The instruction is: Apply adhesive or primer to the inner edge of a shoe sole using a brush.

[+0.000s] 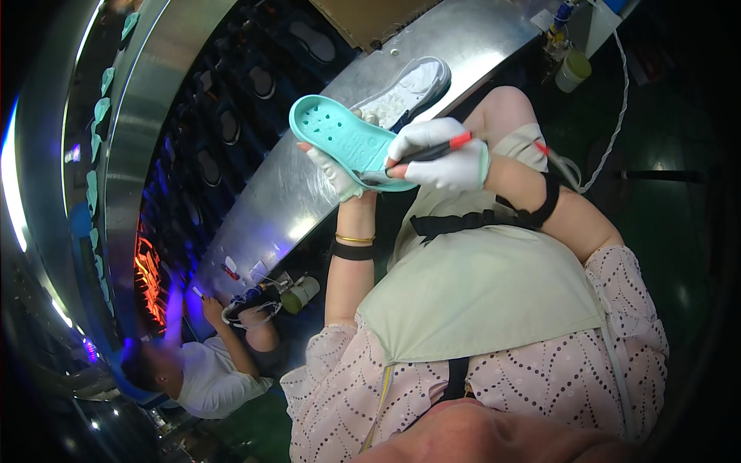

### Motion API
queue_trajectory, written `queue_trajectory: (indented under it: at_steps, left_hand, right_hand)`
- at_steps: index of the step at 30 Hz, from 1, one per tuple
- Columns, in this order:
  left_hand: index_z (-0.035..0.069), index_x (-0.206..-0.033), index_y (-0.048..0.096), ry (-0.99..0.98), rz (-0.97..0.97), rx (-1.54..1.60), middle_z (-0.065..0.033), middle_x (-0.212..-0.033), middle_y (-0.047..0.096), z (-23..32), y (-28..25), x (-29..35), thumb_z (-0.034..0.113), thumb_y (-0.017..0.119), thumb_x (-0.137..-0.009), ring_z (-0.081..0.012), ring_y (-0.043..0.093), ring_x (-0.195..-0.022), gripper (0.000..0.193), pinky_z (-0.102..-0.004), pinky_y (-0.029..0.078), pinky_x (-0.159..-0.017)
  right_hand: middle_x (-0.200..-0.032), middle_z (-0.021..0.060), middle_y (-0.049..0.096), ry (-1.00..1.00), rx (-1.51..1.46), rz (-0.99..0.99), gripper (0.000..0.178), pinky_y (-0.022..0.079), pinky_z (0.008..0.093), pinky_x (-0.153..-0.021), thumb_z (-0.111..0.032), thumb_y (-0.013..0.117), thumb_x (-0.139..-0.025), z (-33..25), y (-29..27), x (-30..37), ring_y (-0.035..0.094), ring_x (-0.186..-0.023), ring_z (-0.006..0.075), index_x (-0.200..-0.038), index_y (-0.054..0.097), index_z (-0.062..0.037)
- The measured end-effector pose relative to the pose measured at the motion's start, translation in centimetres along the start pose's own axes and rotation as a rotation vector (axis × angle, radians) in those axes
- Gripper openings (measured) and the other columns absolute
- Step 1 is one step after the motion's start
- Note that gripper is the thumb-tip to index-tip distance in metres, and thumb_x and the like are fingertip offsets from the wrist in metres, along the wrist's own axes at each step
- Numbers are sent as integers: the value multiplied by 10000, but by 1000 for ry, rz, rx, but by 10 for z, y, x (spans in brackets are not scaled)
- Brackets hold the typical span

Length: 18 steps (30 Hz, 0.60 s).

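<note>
My left hand [333,174], in a white fingertip-free glove, grips a turquoise shoe sole [340,135] from below and tilts its inner face upward. Small holes dot the sole's toe end. My right hand [444,160], gloved the same way, is closed around a slim black-handled tool [432,150] with a red end. Its greyish tip touches the heel end of the sole; whether it is a brush or a blade I cannot tell. Behind the sole, a white shoe-shaped piece [401,91] with a dark side lies on the metal bench [278,185].
Along the bench's far side runs a dark rack [224,100] with several soles. A cardboard box [370,19] stands at the top edge. Pots [573,69] with hoses hang at the bench's edge. Another person [208,363] works at the lower left. A white cable [621,92] hangs right.
</note>
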State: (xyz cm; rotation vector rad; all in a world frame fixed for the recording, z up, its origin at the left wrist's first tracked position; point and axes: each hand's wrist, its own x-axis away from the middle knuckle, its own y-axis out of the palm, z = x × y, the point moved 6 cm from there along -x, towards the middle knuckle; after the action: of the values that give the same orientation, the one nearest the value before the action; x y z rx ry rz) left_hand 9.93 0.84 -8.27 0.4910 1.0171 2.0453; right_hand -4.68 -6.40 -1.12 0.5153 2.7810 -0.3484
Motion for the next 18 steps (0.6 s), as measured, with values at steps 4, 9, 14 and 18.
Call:
queue_trajectory:
  at_steps: [4,9,14,18]
  left_hand:
    - [74,-1258,453,-15,-57,163,-167,-1156,555,2,8,5,708,437,-796,-309,535,-1046,784,-451,450,-932]
    - [142,-1408,316,12,-9,97,-175,-1363,421,-8,51,28,595,347,-886,-316,428,-1238,692,-451,346,-1047]
    - [144,-1398,339,-25,-46,183,-183,-1401,371,-2,45,21,581,357,-891,-395,398,-1248,670,-489,344,-1045]
    - [144,-1401,336,-31,-61,151,-192,-1388,383,0,46,18,592,405,-856,-408,340,-1287,709,-537,281,-1069]
  right_hand:
    - [-870,-2,648,322,-327,95,92,464,223,-755,-89,673,-815,24,-11,-8,576,-815,63,-891,657,-40]
    - [-904,4,633,240,-374,222,96,467,238,-773,-62,666,-818,16,-20,-16,573,-860,78,-908,651,-33]
    - [-859,42,653,-109,-22,67,117,472,267,-772,-44,704,-767,-7,2,-8,608,-829,119,-863,639,-26]
    - [-735,21,607,126,-194,171,142,466,250,-690,-118,723,-769,5,-11,-8,582,-727,110,-842,635,-35]
